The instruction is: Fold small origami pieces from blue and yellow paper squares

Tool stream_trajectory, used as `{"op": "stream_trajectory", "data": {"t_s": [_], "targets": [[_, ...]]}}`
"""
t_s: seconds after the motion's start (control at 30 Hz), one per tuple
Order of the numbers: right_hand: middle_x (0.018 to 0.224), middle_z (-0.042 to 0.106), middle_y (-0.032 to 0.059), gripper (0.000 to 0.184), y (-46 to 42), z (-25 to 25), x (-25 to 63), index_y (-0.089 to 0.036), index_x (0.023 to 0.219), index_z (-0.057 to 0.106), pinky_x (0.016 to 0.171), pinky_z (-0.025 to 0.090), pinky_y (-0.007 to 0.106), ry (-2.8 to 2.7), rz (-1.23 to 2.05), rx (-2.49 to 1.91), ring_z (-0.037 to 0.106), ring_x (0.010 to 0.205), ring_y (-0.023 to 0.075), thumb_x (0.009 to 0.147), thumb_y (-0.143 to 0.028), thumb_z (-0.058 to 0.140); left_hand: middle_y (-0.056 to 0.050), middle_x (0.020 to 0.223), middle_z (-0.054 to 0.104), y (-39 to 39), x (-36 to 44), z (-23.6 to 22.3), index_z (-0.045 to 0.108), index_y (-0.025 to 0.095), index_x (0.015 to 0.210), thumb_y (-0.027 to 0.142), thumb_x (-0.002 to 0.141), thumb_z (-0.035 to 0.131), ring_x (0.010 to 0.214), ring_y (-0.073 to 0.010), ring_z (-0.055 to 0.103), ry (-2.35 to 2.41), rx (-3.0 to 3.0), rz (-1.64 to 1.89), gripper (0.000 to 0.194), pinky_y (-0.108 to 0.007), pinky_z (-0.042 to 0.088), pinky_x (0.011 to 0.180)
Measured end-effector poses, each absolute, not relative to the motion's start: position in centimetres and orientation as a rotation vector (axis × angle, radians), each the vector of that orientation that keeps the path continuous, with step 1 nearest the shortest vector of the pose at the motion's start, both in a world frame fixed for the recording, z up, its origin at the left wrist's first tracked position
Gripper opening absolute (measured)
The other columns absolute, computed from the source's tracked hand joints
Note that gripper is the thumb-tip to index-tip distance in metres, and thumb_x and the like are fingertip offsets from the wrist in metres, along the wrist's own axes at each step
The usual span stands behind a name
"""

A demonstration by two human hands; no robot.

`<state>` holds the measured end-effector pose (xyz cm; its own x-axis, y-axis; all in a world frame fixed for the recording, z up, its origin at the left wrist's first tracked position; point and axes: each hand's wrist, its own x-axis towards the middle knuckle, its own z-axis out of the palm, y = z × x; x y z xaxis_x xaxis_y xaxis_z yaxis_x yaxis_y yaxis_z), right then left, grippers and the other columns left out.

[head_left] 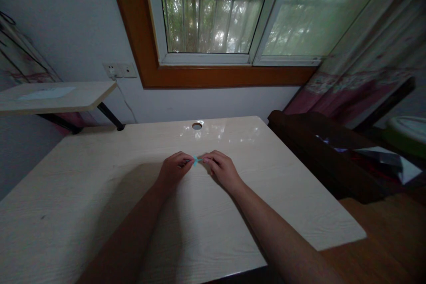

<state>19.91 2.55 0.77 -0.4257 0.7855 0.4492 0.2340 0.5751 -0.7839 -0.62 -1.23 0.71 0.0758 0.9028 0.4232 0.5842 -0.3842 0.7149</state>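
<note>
Between my two hands, over the middle of the desk (213, 226), is a small thin turquoise thing (196, 160). It looks like a strip or cord with a wider part at its centre, but it is too small to tell its kind. The fingertips of my left hand (175, 169) pinch its left end. My right hand (222, 169) pinches the right end between thumb and forefinger. Fingers cover both ends of the thing.
A raised shelf (76, 100) on black legs stands at the desk's left, with a pale sheet on top. A round cable hole (197, 126) lies near the back edge. Dark brown furniture (309, 155) holding assorted things adjoins the right side. A window is behind.
</note>
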Motion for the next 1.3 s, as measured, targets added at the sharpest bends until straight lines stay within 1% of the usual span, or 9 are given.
{"op": "stream_trajectory", "data": {"t_s": [0.1,0.4,0.7,0.8,0.9,1.03,1.17,1.3], "targets": [[0.085,0.066,0.0028,0.015,2.59,0.82,19.94,-0.024,0.097,0.072,0.072,0.044,0.027,-1.964,0.789,-0.811,0.06,0.08,0.0161,0.094,-0.028,0.058,-0.002,0.082,0.068,-1.25,-0.6,0.74,0.069,0.02,0.086,0.024,0.087,0.062,0.073,-0.0138,0.066,1.471,1.997,1.227,0.008,-0.022,0.051,0.066],[0.079,0.064,0.0025,0.011,2.35,1.08,19.97,-0.022,0.091,0.072,0.065,0.041,0.026,-1.972,0.736,-0.829,0.057,0.072,0.0149,0.09,-0.027,0.063,-0.002,0.08,0.067,-1.26,-0.58,0.87,0.069,0.02,0.084,0.022,0.085,0.063,0.071,-0.0128,0.064,1.453,2.002,1.232,0.007,-0.021,0.05,0.064],[0.08,0.065,0.0036,0.012,2.47,0.8,19.97,-0.022,0.09,0.072,0.065,0.043,0.027,-1.958,0.696,-0.823,0.058,0.073,0.0164,0.09,-0.029,0.062,-0.002,0.081,0.067,-1.35,-0.52,0.93,0.069,0.02,0.085,0.023,0.085,0.063,0.072,-0.0131,0.064,1.451,1.986,1.22,0.007,-0.021,0.051,0.063],[0.081,0.065,0.0045,0.014,2.49,0.81,19.99,-0.023,0.092,0.072,0.065,0.044,0.028,-1.951,0.709,-0.828,0.059,0.074,0.0174,0.091,-0.032,0.061,-0.002,0.081,0.067,-1.35,-0.51,0.96,0.069,0.02,0.085,0.024,0.086,0.062,0.072,-0.0134,0.064,1.433,1.971,1.237,0.008,-0.021,0.052,0.064],[0.084,0.065,0.0048,0.016,2.5,0.81,19.96,-0.023,0.098,0.072,0.064,0.044,0.027,-1.945,0.727,-0.839,0.058,0.073,0.0168,0.09,-0.034,0.063,-0.002,0.08,0.067,-1.36,-0.53,1.03,0.069,0.019,0.086,0.024,0.086,0.063,0.071,-0.0133,0.065,1.412,1.924,1.266,0.008,-0.022,0.052,0.064],[0.09,0.064,0.0041,0.022,2.52,0.65,19.78,-0.024,0.108,0.069,0.063,0.043,0.026,-1.982,0.746,-0.848,0.056,0.071,0.0148,0.087,-0.031,0.067,-0.003,0.078,0.068,-1.4,-0.57,1.06,0.07,0.018,0.088,0.024,0.087,0.062,0.067,-0.0128,0.066,1.349,1.847,1.26,0.01,-0.022,0.052,0.062],[0.091,0.063,0.0036,0.022,2.58,0.41,19.65,-0.023,0.106,0.068,0.064,0.043,0.025,-2.067,0.75,-0.81,0.056,0.07,0.0139,0.085,-0.03,0.069,-0.003,0.079,0.07,-1.36,-0.56,0.75,0.071,0.019,0.091,0.026,0.086,0.064,0.067,-0.0134,0.067,1.351,1.845,1.218,0.011,-0.022,0.052,0.061],[0.09,0.064,0.0039,0.02,2.61,0.32,19.7,-0.023,0.104,0.068,0.065,0.044,0.026,-2.084,0.755,-0.79,0.056,0.071,0.0141,0.086,-0.03,0.068,-0.002,0.077,0.071,-1.28,-0.5,0.48,0.072,0.02,0.09,0.026,0.085,0.065,0.068,-0.0141,0.068,1.373,1.914,1.162,0.01,-0.022,0.052,0.062]]}}
